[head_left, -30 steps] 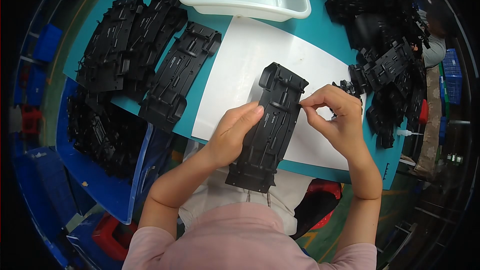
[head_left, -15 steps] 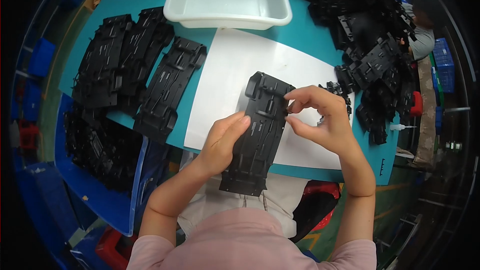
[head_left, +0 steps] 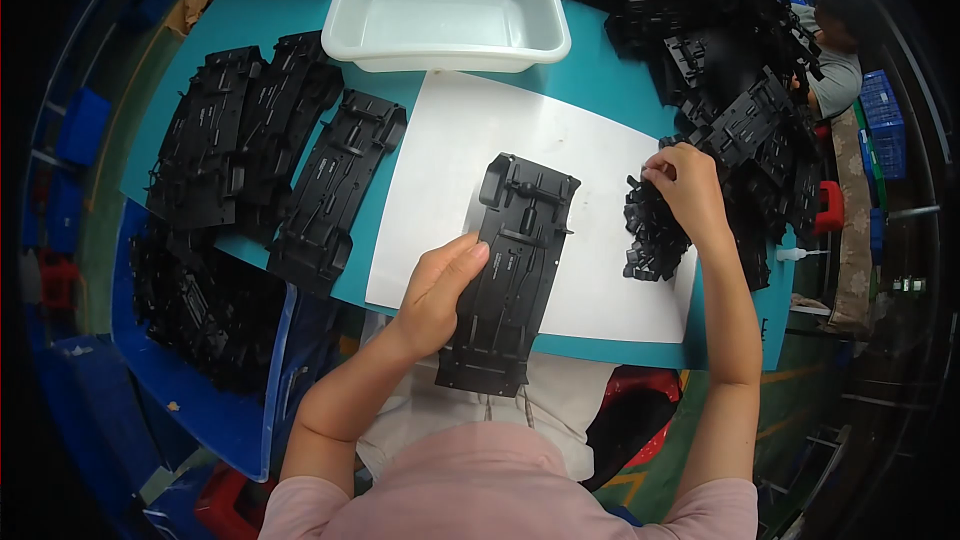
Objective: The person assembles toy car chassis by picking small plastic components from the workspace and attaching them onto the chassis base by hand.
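A long black plastic chassis plate [head_left: 505,285] is tilted up in front of me, its moulded ribs and wheel-arch shapes facing the camera. My left hand [head_left: 440,290] grips its left edge, thumb on the face and the other fingers hidden behind. Off to the right, my right hand [head_left: 690,190] has its thumb and fingertips pinched at the top of a heap of small black plastic parts [head_left: 655,240]. Whatever lies between those fingertips is too small to make out. Under the plate and the heap is a white sheet [head_left: 450,160].
Several similar chassis plates [head_left: 335,190] lie at the left of the teal table [head_left: 590,70]. A white tub [head_left: 445,60] stands at the back. More black parts [head_left: 750,130] are piled at the right. A blue crate [head_left: 265,380] holds others. Another person's arm [head_left: 838,80] shows far right.
My right hand has left the chassis plate's right edge and moved right to the small-parts heap. The left hand still holds the plate almost in place. The view has shifted slightly.
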Demonstrator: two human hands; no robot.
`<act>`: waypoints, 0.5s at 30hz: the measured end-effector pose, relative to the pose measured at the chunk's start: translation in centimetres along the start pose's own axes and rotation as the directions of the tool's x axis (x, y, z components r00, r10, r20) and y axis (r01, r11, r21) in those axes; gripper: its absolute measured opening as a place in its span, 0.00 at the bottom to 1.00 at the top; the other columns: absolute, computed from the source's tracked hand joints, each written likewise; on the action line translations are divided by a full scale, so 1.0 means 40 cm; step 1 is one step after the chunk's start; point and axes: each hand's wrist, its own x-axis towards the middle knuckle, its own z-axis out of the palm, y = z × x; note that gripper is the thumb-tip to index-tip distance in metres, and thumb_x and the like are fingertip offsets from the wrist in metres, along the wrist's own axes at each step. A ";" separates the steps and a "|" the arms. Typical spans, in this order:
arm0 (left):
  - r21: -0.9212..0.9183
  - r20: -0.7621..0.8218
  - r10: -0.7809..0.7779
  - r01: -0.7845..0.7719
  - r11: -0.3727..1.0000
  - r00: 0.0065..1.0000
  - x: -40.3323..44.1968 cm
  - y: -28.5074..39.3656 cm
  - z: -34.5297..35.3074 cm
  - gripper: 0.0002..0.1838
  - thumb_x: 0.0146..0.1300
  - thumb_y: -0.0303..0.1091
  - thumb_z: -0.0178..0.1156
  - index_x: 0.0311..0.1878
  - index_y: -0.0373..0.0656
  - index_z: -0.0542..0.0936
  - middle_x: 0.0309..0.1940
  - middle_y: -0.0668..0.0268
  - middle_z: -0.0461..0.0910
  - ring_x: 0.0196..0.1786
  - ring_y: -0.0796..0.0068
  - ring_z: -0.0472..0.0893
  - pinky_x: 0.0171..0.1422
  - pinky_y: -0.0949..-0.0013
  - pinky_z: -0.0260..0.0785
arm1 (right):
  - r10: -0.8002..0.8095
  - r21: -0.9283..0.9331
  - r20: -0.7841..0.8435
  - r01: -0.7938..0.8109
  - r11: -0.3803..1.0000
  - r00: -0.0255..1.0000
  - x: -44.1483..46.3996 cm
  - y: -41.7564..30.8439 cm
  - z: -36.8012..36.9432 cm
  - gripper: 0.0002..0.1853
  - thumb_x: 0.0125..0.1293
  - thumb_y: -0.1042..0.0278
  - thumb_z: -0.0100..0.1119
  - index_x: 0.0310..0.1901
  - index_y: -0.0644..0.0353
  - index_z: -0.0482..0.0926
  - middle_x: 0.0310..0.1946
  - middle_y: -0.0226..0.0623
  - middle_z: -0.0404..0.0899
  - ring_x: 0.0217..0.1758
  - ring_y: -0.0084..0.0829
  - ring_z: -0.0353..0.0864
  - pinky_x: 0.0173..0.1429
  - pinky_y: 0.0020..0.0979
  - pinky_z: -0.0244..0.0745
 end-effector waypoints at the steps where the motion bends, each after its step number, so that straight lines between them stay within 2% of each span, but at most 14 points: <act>1: 0.000 0.005 0.001 -0.001 1.000 1.000 -0.001 -0.002 -0.002 0.16 0.76 0.37 0.42 0.41 0.36 0.75 0.32 0.69 0.78 0.34 0.86 0.74 0.40 0.79 0.67 | 0.000 0.001 0.001 0.000 1.000 1.000 0.002 -0.001 -0.001 0.06 0.54 0.79 0.67 0.35 0.66 0.84 0.29 0.42 0.80 0.30 0.31 0.78 0.37 0.28 0.72; 3: -0.001 0.007 0.004 -0.004 1.000 1.000 -0.001 -0.003 -0.005 0.16 0.76 0.37 0.42 0.40 0.36 0.74 0.31 0.69 0.77 0.34 0.86 0.73 0.40 0.79 0.67 | 0.031 0.035 0.043 -0.033 0.999 0.999 0.005 -0.002 -0.010 0.06 0.55 0.80 0.66 0.35 0.67 0.84 0.29 0.42 0.81 0.31 0.31 0.80 0.38 0.27 0.73; 10: -0.012 0.004 0.019 -0.019 1.000 1.000 -0.001 -0.012 -0.012 0.16 0.76 0.38 0.42 0.37 0.38 0.73 0.30 0.70 0.76 0.33 0.86 0.72 0.38 0.79 0.66 | 0.079 0.096 0.017 -0.080 0.992 0.997 -0.003 0.008 -0.024 0.08 0.55 0.83 0.63 0.37 0.68 0.84 0.30 0.43 0.81 0.33 0.31 0.81 0.41 0.27 0.75; 13: -0.004 0.016 0.020 -0.020 1.000 1.000 -0.002 -0.009 -0.013 0.16 0.76 0.38 0.42 0.37 0.38 0.73 0.30 0.70 0.76 0.32 0.86 0.71 0.38 0.79 0.66 | 0.016 0.035 0.013 -0.017 0.999 1.000 -0.014 0.020 -0.015 0.08 0.55 0.85 0.60 0.38 0.68 0.83 0.30 0.42 0.81 0.33 0.30 0.80 0.41 0.26 0.75; 15: -0.026 0.004 0.020 -0.020 0.999 1.000 -0.003 0.008 0.003 0.16 0.76 0.38 0.42 0.37 0.38 0.73 0.29 0.70 0.75 0.32 0.86 0.71 0.38 0.79 0.65 | -0.148 -0.073 -0.058 0.143 0.987 0.987 -0.019 0.025 -0.010 0.09 0.57 0.85 0.59 0.40 0.67 0.81 0.29 0.40 0.80 0.33 0.27 0.79 0.41 0.26 0.74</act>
